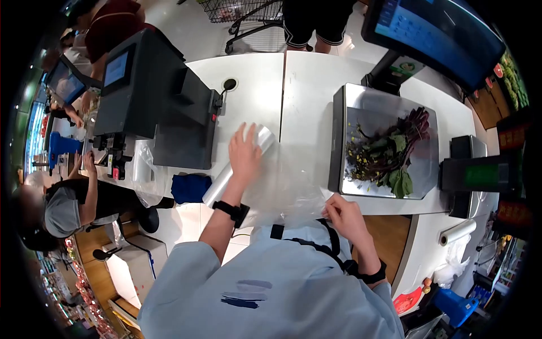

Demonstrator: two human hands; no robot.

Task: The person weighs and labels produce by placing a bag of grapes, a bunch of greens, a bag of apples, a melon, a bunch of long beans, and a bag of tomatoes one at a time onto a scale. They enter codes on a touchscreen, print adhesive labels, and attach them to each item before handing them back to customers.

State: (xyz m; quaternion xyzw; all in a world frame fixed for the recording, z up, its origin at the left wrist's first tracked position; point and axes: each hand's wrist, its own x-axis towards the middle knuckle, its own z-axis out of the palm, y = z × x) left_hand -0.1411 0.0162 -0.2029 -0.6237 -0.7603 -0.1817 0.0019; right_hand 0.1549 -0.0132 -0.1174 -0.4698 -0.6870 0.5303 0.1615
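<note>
My left hand [245, 158] lies flat across a roll of clear plastic bags [217, 189], its fingers stretched out and slightly apart. From that roll a clear plastic bag [288, 183] spreads over the white counter towards my body. My right hand [345, 216] pinches the bag's edge near the front of the counter. To the right, a scale [337, 141] with a metal tray carries a bunch of leafy greens [395, 150] with purple stems and small yellow flowers. Neither hand touches the greens.
A dark label-printing machine [183, 118] stands left on the counter [248, 73], with a folded blue cloth [191, 188] near it. A monitor [437, 37] rises behind the scale. Co-workers are at the left; a person in black shorts [316, 22] stands opposite, near a shopping cart [243, 11].
</note>
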